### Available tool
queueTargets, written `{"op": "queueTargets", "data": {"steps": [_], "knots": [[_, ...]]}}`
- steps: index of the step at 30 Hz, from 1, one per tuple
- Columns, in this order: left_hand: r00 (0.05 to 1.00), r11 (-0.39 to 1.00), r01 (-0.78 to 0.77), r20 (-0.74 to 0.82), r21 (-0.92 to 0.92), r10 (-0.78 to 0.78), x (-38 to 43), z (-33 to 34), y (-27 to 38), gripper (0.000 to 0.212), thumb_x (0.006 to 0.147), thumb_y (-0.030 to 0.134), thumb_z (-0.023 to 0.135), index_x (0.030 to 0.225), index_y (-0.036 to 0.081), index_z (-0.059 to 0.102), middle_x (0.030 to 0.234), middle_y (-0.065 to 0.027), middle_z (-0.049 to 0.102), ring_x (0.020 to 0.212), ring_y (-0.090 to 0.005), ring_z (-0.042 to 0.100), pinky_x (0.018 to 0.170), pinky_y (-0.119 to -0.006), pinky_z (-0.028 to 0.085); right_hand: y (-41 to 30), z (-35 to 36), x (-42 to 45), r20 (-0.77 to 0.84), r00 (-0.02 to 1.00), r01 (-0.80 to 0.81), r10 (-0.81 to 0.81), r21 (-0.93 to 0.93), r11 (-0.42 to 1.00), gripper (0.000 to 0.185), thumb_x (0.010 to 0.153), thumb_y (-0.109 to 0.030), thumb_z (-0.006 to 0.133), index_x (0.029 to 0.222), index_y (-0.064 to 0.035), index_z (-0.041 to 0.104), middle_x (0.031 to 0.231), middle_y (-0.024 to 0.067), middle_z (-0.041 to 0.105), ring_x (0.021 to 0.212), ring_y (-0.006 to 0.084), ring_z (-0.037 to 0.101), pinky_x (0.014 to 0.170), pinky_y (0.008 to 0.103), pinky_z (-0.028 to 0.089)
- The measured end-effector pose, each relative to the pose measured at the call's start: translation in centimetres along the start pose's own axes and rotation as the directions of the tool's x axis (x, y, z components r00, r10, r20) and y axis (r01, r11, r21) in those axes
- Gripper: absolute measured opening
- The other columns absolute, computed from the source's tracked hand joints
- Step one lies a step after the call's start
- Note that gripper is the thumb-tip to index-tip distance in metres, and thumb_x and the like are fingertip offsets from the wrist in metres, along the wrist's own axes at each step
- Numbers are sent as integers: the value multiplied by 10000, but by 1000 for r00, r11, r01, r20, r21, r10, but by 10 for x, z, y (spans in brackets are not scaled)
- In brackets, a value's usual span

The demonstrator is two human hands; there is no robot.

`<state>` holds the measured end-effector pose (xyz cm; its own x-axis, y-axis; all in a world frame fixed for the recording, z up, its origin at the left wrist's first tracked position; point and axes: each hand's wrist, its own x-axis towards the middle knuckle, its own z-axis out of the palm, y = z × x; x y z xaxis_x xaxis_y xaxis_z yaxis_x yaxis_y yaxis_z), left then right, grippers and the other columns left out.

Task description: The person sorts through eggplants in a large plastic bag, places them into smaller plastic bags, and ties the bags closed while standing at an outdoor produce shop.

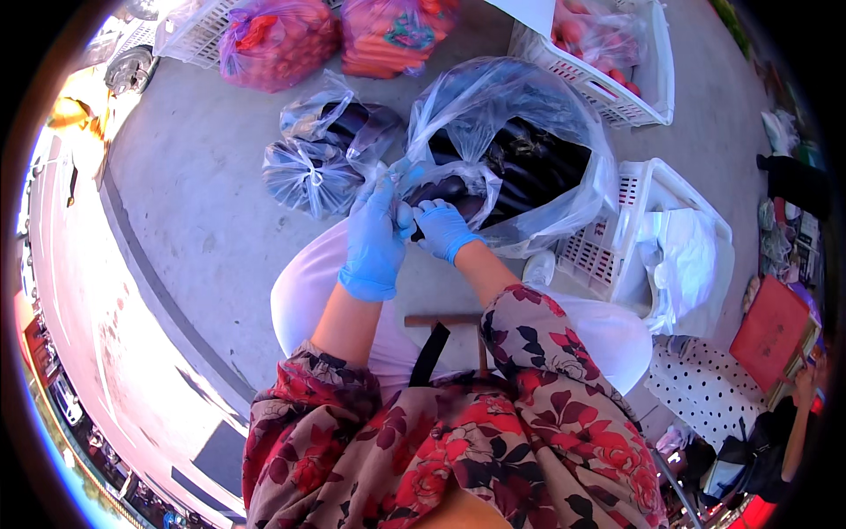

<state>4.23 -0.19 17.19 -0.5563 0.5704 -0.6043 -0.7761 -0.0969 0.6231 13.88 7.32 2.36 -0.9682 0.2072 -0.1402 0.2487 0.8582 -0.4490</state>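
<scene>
Both my hands wear blue gloves and meet at a small clear plastic bag (486, 178) with dark purple eggplants (444, 192) in it. My left hand (378, 231) grips the gathered left side of this bag. The curled fingers of my right hand (444, 228) pinch its near edge, against an eggplant's end. Just beyond, a large clear plastic bag (509, 79) lies wide open, with many loose eggplants (538, 165) inside. Left of my hands sit a tied clear bag (314, 178) and another bag of eggplants (357, 125) on the concrete floor.
Purple-tinted bags of potatoes or similar produce (281, 49) and carrots (390, 40) stand at the back. A white crate (601, 89) holds tomatoes. Another white crate (595, 244) with plastic bags stands at right. A wooden stool part (443, 320) shows between my legs. Another person's arm (800, 416) is far right.
</scene>
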Motion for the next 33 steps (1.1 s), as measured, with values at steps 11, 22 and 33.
{"op": "queueTargets", "data": {"steps": [11, 22, 33], "knots": [[998, 999, 38, -58, 21, -36, -3, 8, -4, 375, 924, 225, 374, 1221, 2, 421, 1147, -132, 542, 458, -49, 288, 415, -178, 249, 165, 6, -33, 183, 720, -657, 669, -131, 742, 474, 715, -325, 593, 1122, -89, 531, 1101, 136, 554, 1014, 280, 536, 838, 373, 444], [1000, 996, 1, -15, 91, 0, -2, 8, -4, 335, 903, 195, 427, 1188, 25, 468, 1111, -107, 563, 485, -49, 363, 430, -175, 304, 172, -18, -49, 11, 758, -642, 652, 182, 744, 605, 579, -298, 722, 1092, -59, 510, 1097, 160, 550, 987, 303, 543, 831, 381, 442], [999, 991, -5, 50, 132, -1, 3, -4, 0, 357, 850, 90, 462, 1200, 25, 448, 1085, -68, 572, 538, -55, 449, 473, -193, 378, 86, -144, -99, -130, 462, 174, 877, 983, 54, 312, 716, -66, 679, 997, -34, 546, 954, 90, 574, 868, 201, 575, 765, 337, 507]]}}
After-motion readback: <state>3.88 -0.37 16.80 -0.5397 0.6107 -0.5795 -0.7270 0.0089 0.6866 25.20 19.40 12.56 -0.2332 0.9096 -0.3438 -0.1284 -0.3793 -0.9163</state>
